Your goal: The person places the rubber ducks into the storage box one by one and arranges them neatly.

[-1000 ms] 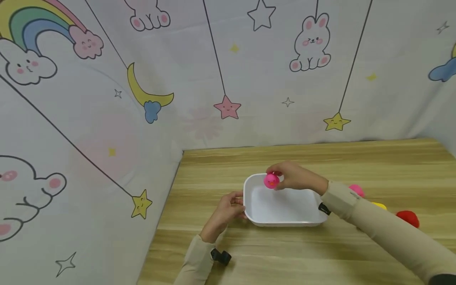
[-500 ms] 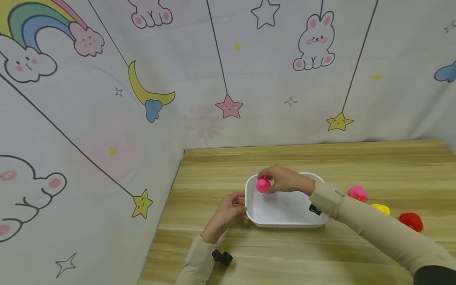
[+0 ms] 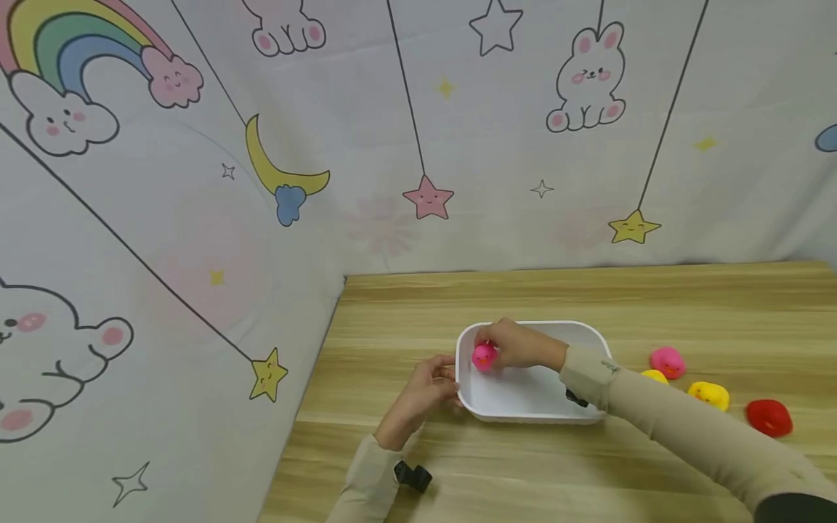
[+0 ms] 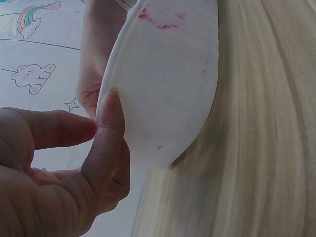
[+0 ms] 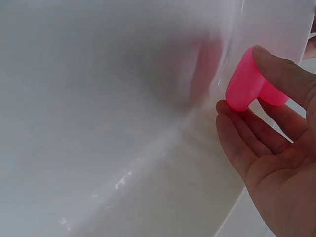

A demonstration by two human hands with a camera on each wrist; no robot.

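Note:
A white plastic basin [image 3: 532, 396] stands on the wooden table. My right hand [image 3: 519, 343] is inside it near the left end, pinching a pink rubber duck [image 3: 484, 357] between thumb and fingers. In the right wrist view the duck [image 5: 245, 81] is close to the basin's end wall; whether it touches the wall or floor I cannot tell. My left hand [image 3: 420, 394] holds the basin's left end from outside. The left wrist view has its thumb and index finger at the rim, against the outer wall [image 4: 168, 74].
Right of the basin lie another pink duck [image 3: 668, 362], a yellow duck [image 3: 709, 396] and a red one [image 3: 769, 418]. My right sleeve partly covers a second yellow duck [image 3: 655, 375]. A patterned cloth [image 3: 497, 240] hangs behind the table [image 3: 405, 301] and along its left side.
The right hand has carried the pink duck left and down into the basin. A partly covered yellow duck has come into view beside the sleeve. The left hand stays at the basin's end.

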